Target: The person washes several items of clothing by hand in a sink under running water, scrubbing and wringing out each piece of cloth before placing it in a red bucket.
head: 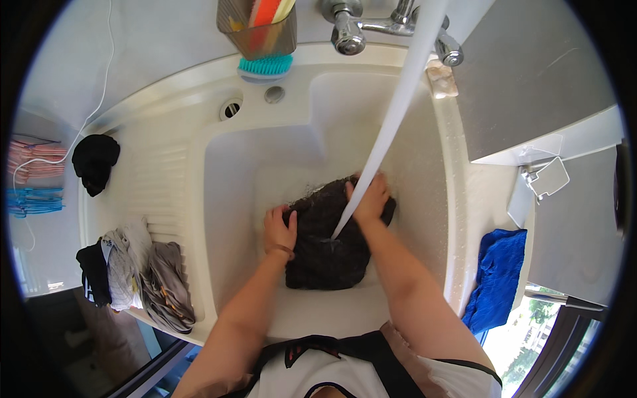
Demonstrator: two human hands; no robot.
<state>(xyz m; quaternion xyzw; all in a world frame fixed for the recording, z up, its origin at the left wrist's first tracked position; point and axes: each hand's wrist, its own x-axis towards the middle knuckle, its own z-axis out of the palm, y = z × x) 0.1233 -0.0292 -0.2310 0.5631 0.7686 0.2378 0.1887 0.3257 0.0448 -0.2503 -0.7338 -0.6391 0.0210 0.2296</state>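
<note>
Soaked dark cloth [326,263] lies spread in the basin of a white laundry sink [234,199]. A white stream of water [383,144] runs down from the top of the view and lands on its middle. My left hand [279,230] grips the cloth's upper left edge, thumb on top; a brown band circles that wrist. At the upper right edge my right hand [372,199] holds the cloth, partly behind the stream. The fingers' undersides are hidden.
A washboard slope [157,184] carries grey and black garments [164,283] and a black cloth bundle [95,161]. Behind the basin are a turquoise brush [265,65], a translucent holder [259,37] and chrome taps [348,40]. A blue cloth [497,278] rests on the right ledge.
</note>
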